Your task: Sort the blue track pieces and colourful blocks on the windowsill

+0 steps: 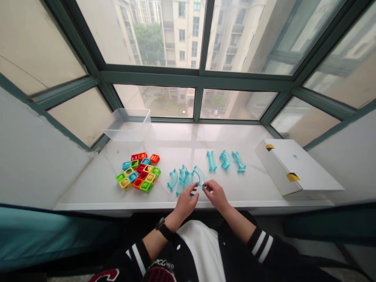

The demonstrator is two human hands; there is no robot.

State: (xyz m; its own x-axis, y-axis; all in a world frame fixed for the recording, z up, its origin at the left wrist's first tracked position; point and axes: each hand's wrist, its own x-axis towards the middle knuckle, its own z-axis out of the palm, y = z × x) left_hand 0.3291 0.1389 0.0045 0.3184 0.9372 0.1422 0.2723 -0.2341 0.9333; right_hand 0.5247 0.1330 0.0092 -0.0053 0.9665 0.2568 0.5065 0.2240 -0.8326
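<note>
My right hand [216, 194] pinches the lower end of a curved, clear blue track piece [201, 175] with thumb and fingertips. Close beside that end is my left hand [186, 201], its thumb and fingers apart, with nothing visible between them. Just beyond the left fingers lies a group of similar clear blue pieces, among them a curved track piece [172, 179] at its left edge. Farther back on the right, a straight track piece [211, 161], a curved track piece [225, 160] and another blue piece [239, 162] lie side by side, spaced apart.
Several colourful square blocks [143, 174] lie clustered on the left of the white sill [96, 192]. Behind them, a clear plastic bin [127, 129] stands by the window. A white box [305, 166] with yellow-and-black tabs sits at the right. The sill's front edge runs under my wrists.
</note>
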